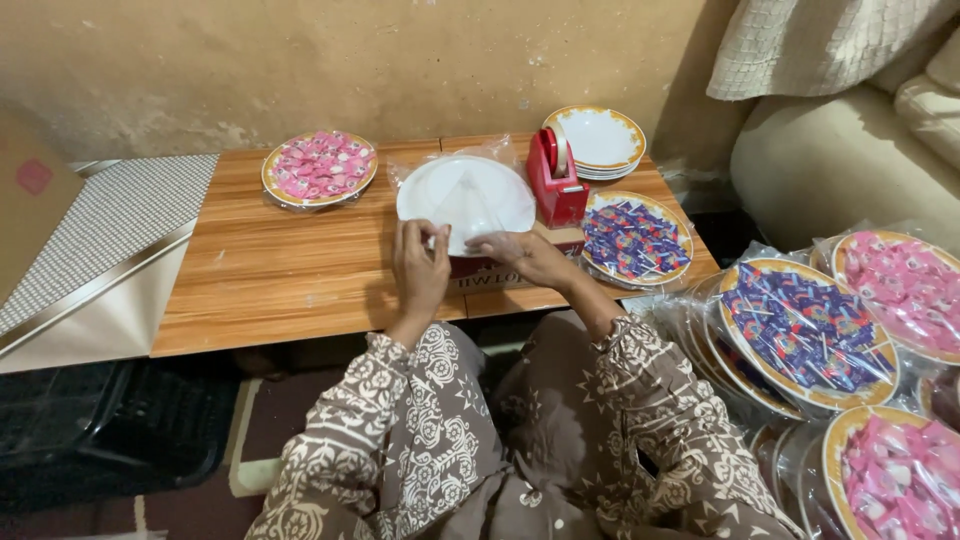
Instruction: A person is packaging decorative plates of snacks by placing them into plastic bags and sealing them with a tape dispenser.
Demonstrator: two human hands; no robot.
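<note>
A white plate point(470, 190) wrapped in clear plastic lies upside down on a small red box point(500, 272) at the middle of the low wooden table point(270, 280). My left hand point(420, 268) presses on the plate's near edge, fingers pinching the plastic. My right hand point(525, 255) rests on the near right edge, fingers on the wrap. A red tape dispenser point(555, 180) stands just right of the plate.
A wrapped plate of pink sweets point(320, 168) sits far left on the table, a plate of blue sweets point(635, 240) at its right end, a stack of empty gold-rimmed plates point(597, 140) behind. Several wrapped filled plates point(810, 330) pile at my right. A cushion leans at left.
</note>
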